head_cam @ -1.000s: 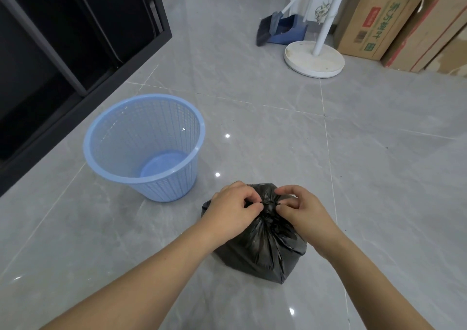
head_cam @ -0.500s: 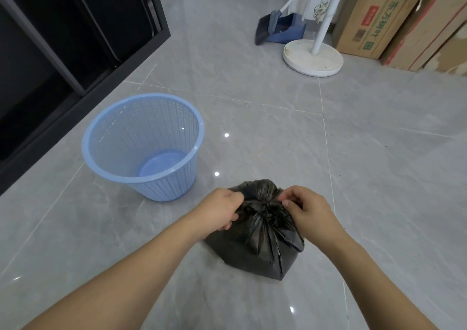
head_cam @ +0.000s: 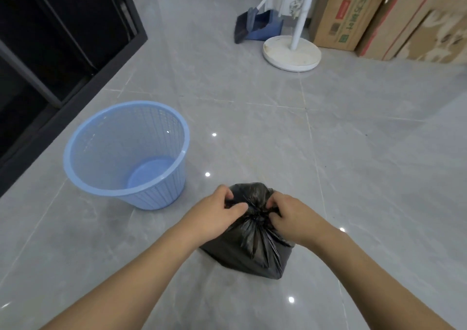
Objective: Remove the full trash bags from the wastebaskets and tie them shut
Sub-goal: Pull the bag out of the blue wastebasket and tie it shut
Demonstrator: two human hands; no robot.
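Nearest to us, our left hand [head_cam: 214, 216] and our right hand [head_cam: 293, 218] both sit on top of the black trash bag [head_cam: 252, 248], fingers curled in and pinching the gathered plastic at its neck from either side, so neither hand is free. The bag rests on the grey tile floor [head_cam: 353, 178], out of any basket, its top bunched into a puckered twist between our fingertips. We judge that the lifting-out is done for this bag and that we are in the middle of tying; whether a knot is already pulled tight under our fingers we cannot tell, since the hands cover the spot. Just beyond and to the left stands the blue wastebasket [head_cam: 121, 162], upright, near the bag but not touching it, with its bare blue bottom showing and no liner in it. Further off we see a white round stand base [head_cam: 290, 54], a blue dustpan with a dark broom [head_cam: 255, 26] and cardboard boxes [head_cam: 346, 13] along the far edge, and a black cabinet frame [head_cam: 63, 39] to the left. Counting: one trash bag, one wastebasket, two hands, one dustpan, one stand, and at least three boxes. The task speaks of several baskets, yet only this one shows, so any others would lie outside our view.
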